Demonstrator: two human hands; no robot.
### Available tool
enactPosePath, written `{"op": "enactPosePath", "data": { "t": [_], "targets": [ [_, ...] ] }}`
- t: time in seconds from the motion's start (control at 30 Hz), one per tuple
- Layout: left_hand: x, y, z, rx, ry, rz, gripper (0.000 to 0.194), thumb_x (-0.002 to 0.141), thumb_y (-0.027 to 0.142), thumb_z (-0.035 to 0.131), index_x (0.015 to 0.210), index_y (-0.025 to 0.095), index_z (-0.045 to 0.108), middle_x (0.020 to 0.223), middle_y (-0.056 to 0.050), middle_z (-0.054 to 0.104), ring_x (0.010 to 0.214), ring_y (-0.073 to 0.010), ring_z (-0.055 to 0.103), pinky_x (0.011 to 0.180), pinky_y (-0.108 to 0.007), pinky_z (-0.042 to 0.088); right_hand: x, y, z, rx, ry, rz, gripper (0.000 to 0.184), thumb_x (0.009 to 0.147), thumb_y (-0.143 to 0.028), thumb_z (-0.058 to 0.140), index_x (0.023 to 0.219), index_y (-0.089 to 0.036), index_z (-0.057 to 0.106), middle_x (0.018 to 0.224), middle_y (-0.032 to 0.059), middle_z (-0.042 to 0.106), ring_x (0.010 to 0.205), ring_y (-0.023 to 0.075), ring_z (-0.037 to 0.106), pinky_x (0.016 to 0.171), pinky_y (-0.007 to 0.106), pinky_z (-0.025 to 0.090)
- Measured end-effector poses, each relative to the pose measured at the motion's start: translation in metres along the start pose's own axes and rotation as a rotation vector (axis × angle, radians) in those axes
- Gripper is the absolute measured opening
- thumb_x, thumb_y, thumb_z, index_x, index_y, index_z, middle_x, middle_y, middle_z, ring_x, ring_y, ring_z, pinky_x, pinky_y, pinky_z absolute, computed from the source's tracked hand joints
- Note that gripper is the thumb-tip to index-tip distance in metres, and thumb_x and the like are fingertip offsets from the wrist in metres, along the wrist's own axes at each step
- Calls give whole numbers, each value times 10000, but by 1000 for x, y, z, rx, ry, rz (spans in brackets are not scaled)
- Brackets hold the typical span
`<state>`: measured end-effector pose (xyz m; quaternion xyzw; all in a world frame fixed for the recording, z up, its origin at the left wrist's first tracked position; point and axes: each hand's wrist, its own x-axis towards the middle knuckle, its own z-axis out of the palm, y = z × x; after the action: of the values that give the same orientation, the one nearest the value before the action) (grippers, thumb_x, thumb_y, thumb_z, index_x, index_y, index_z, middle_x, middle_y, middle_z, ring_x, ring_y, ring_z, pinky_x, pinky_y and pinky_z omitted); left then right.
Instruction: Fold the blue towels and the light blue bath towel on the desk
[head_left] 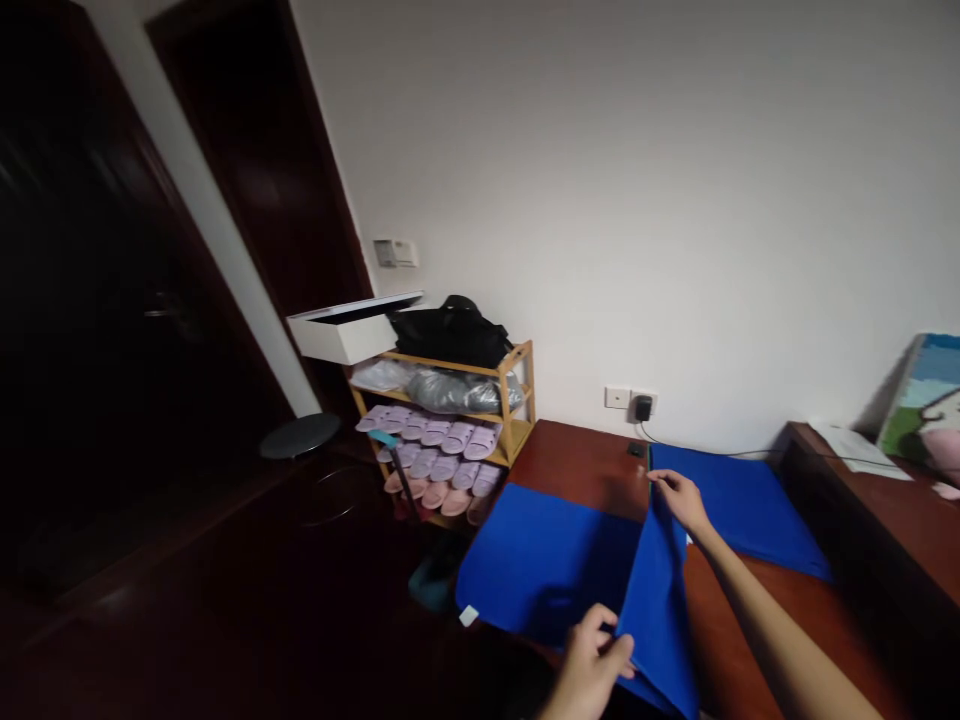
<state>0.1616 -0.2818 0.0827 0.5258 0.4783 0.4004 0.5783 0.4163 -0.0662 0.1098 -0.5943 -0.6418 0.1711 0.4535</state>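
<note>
A blue cloth (pixel 555 560) lies partly flat on the reddish-brown table (pixel 577 465), with a small white tag at its near left corner. Its right part is lifted into an upright fold. At the near end of that fold, my left hand (pixel 596 655) pinches the cloth's edge between thumb and fingers. My right hand (pixel 679 498) grips the far end of the same raised edge. Beyond my right forearm, a second blue cloth (pixel 750 510) rests flat on the table.
Left of the table stands a wooden shoe rack (pixel 517 435) with several slippers (pixel 442 435), a black bag (pixel 454 335) and a white box (pixel 345 338) on top. A plugged-in black adapter (pixel 643 408) trails a cable. A raised ledge (pixel 847 480) borders the right. A round stool (pixel 300 436) stands farther left.
</note>
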Motion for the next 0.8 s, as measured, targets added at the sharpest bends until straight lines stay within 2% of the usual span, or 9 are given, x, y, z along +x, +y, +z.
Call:
{"op": "enactPosePath", "data": {
  "t": [0.1, 0.2, 0.27, 0.33, 0.43, 0.53, 0.67, 0.73, 0.8],
  "targets": [
    [-9, 3, -72, -40, 114, 32, 518, 769, 718, 700, 840, 234, 527, 683, -22, 722, 686, -230, 746, 669, -316, 569, 26, -57, 69, 17, -136, -145, 357, 857, -338, 476, 1038, -222, 761, 1084, 71, 784, 992, 215, 729, 913, 352, 564],
    [-11, -8, -147, 49, 234, 40, 545, 781, 772, 629, 807, 242, 505, 606, -11, 697, 579, -210, 695, 590, -301, 531, 42, -106, 144, 0, -285, -290, 329, 845, -222, 521, 1078, -224, 754, 1121, 67, 766, 1027, 194, 707, 958, 328, 535],
    [-8, -21, -190, 153, 341, 28, 527, 798, 767, 582, 777, 246, 509, 589, -2, 673, 568, -204, 665, 578, -298, 509, 46, -130, 192, -34, -384, -368, 318, 837, -163, 542, 1060, -230, 759, 1115, 61, 761, 1058, 188, 688, 996, 316, 503],
    [-4, -36, -222, 322, 451, 6, 456, 839, 692, 552, 761, 242, 552, 656, -8, 679, 657, -212, 680, 647, -304, 518, 47, -143, 235, -88, -474, -410, 296, 832, -130, 560, 1017, -234, 766, 1091, 54, 762, 1072, 190, 675, 1020, 313, 475],
    [1, -56, -244, 603, 546, -65, 271, 902, 473, 539, 829, 243, 662, 868, -22, 707, 872, -216, 709, 814, -296, 531, 42, -145, 286, -193, -576, -411, 266, 842, -122, 573, 972, -246, 769, 1063, 51, 765, 1062, 204, 668, 1015, 329, 461],
    [5, -69, -245, 748, 594, -134, 187, 918, 308, 536, 917, 259, 717, 1007, -31, 681, 1001, -208, 711, 910, -277, 530, 36, -132, 318, -292, -636, -374, 273, 881, -156, 559, 1028, -265, 761, 1110, 60, 753, 1080, 221, 654, 994, 348, 461],
    [5, -76, -245, 819, 656, -183, 201, 932, 223, 531, 973, 265, 723, 1152, -49, 649, 1017, -199, 719, 902, -265, 536, 33, -109, 339, -367, -674, -325, 312, 909, -228, 563, 1169, -280, 728, 1228, 84, 699, 1140, 244, 620, 985, 364, 462],
    [4, -76, -250, 808, 644, -224, 200, 948, 206, 514, 949, 256, 708, 1104, -40, 674, 946, -187, 733, 837, -256, 537, 32, -101, 344, -373, -677, -307, 311, 931, -267, 551, 1193, -265, 717, 1267, 104, 669, 1159, 252, 608, 990, 369, 461],
    [3, -77, -256, 744, 588, -258, 188, 954, 199, 511, 898, 246, 684, 969, -20, 713, 873, -177, 740, 773, -241, 524, 32, -96, 346, -363, -671, -293, 289, 940, -282, 546, 1168, -236, 718, 1275, 124, 658, 1169, 261, 604, 1001, 375, 458]
  ]
}}
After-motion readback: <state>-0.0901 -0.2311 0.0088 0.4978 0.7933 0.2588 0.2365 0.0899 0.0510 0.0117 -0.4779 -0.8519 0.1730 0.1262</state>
